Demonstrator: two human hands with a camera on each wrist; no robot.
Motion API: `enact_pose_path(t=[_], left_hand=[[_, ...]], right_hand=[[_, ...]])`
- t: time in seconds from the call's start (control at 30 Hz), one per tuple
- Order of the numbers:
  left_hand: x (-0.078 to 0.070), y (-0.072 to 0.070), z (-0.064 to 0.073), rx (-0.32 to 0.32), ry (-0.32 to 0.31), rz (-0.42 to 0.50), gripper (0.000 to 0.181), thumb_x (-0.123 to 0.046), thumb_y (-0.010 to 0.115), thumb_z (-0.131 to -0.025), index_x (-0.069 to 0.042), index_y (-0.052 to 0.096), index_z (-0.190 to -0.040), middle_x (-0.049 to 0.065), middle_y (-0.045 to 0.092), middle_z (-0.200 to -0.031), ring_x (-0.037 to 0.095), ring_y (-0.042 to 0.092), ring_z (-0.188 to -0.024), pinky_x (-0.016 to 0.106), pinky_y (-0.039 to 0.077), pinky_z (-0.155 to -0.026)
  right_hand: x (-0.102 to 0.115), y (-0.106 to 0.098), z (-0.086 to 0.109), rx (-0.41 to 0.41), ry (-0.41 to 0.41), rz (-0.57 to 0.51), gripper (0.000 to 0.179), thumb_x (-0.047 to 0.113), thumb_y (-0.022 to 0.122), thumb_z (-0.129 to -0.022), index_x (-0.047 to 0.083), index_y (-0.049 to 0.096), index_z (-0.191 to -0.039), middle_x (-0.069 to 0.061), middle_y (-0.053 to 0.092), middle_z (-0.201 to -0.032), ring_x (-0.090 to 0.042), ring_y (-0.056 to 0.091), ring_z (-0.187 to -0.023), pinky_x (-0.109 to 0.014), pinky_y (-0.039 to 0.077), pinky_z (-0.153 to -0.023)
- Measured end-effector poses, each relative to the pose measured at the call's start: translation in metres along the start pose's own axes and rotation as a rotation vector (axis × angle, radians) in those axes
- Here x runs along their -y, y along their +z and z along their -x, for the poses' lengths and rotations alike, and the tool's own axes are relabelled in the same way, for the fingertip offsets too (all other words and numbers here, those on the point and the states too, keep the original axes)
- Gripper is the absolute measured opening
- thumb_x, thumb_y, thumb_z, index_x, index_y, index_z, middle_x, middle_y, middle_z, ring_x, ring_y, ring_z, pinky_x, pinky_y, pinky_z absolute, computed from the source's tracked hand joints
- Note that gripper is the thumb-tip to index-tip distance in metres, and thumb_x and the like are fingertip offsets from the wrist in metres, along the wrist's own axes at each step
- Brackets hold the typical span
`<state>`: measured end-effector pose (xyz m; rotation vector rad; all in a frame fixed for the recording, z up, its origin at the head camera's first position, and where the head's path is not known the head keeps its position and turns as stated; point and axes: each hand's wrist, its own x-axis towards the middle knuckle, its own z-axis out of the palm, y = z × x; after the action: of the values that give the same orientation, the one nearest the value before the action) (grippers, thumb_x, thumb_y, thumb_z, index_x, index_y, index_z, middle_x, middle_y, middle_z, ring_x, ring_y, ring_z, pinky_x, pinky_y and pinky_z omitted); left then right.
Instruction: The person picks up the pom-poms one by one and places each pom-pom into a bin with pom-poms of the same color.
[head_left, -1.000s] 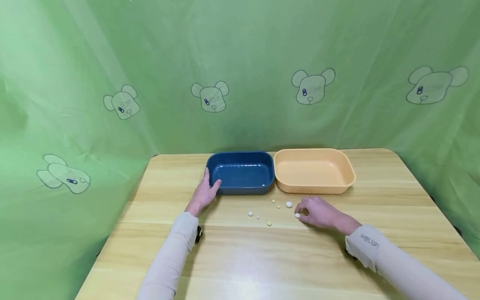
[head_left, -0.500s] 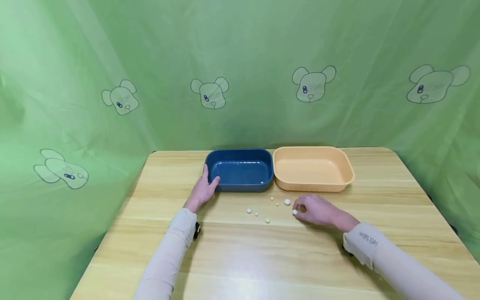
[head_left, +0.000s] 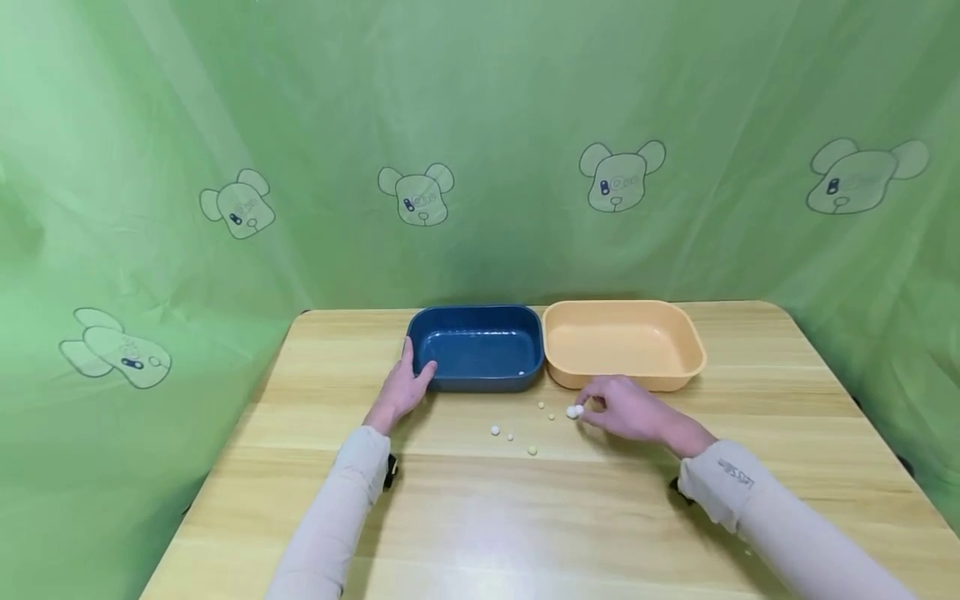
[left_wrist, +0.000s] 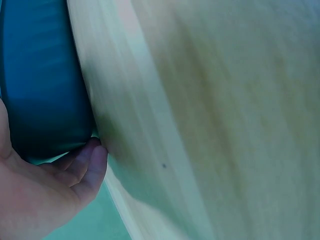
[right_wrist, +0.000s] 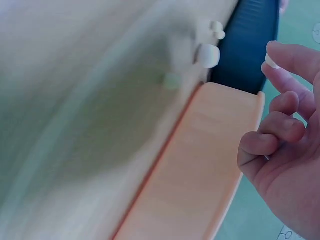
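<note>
My left hand [head_left: 400,390] grips the left front corner of a dark blue tray [head_left: 483,385]. Its thumb lies at the front rim, and in the left wrist view the fingers [left_wrist: 91,172] curl against the tray's lower edge. Thumb and index finger of my right hand [head_left: 626,408] pinch a small white ball [right_wrist: 271,61], while the other fingers are curled in. In the head view that ball overlaps a larger white ball [head_left: 572,412] on the table. One tiny white ball [head_left: 521,373] lies inside the blue tray, near its right front corner.
A peach-coloured tray [head_left: 622,380] stands right beside the blue one. Scattered in front are a white ball [head_left: 495,430], a yellowish ball [head_left: 532,450] and several smaller ones on the wooden table [head_left: 480,517]. A green curtain [head_left: 495,258] hangs behind the table.
My right hand has moved a little left and toward the trays, with the small white ball between its fingertips. The left hand keeps its place on the blue tray; the head view shifts slightly.
</note>
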<state>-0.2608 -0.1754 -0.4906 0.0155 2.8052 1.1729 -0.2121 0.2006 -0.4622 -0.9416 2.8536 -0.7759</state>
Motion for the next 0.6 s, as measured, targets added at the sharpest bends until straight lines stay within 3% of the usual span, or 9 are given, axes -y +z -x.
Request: enact_pose_path(t=[0.2,0.43,0.6], left_hand=[[0.001,0.001,0.0,-0.012,-0.005,0.006,0.08,-0.047,0.042,-0.098,-0.014,-0.007,-0.152,0.015,0.016,-0.155,0.033,0.023,-0.138,0.046,0.019,-0.112],[0.0,0.002,-0.002,-0.022,0.014,0.018,0.08,-0.047,0.043,-0.098,-0.016,-0.008,-0.152,0.015,0.016,-0.155,0.033,0.025,-0.138,0.046,0.019,-0.112],[0.001,0.002,-0.001,-0.018,0.004,0.014,0.081,-0.05,0.042,-0.097,-0.016,-0.008,-0.152,0.014,0.015,-0.155,0.032,0.024,-0.138,0.045,0.019,-0.112]], right_hand=[[0.008,-0.006,-0.007,-0.03,0.008,0.0,0.007,0.018,0.073,-0.083,0.018,0.07,-0.089,0.008,0.047,-0.066,-0.008,0.043,-0.059,-0.025,0.038,-0.057],[0.014,-0.013,-0.019,-0.12,-0.018,-0.018,0.004,0.016,0.072,-0.084,0.016,0.07,-0.087,0.009,0.045,-0.062,-0.008,0.042,-0.057,-0.025,0.038,-0.055],[0.017,-0.016,-0.028,-0.116,-0.009,-0.043,0.006,0.018,0.07,-0.085,0.014,0.071,-0.089,0.008,0.044,-0.061,-0.008,0.042,-0.057,-0.025,0.036,-0.054]])
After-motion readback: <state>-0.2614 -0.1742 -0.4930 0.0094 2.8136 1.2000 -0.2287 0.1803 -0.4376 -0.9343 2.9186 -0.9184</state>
